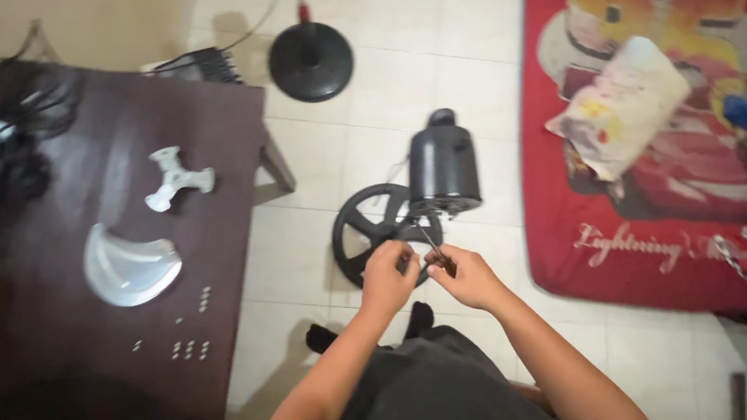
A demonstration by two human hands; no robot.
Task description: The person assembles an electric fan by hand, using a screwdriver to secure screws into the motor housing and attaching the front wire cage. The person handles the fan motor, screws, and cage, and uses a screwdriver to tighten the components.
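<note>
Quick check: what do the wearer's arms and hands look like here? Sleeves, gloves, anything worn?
Both arms are bare to where they leave the frame: no sleeves show. The left hand and right hand wear no gloves. No watch, ring or band can be made out, though the picture is soft. Fingers are uncovered.

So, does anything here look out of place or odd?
Yes. The black fan motor sits apart from its stand base, and a clear blade, a white hub and small screws lie loose on the dark table.

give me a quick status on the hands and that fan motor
Left hand closed at the black fan motor base. Right hand grips a screwdriver, tip up at the motor. Rear grille behind; nothing blocking.
</note>
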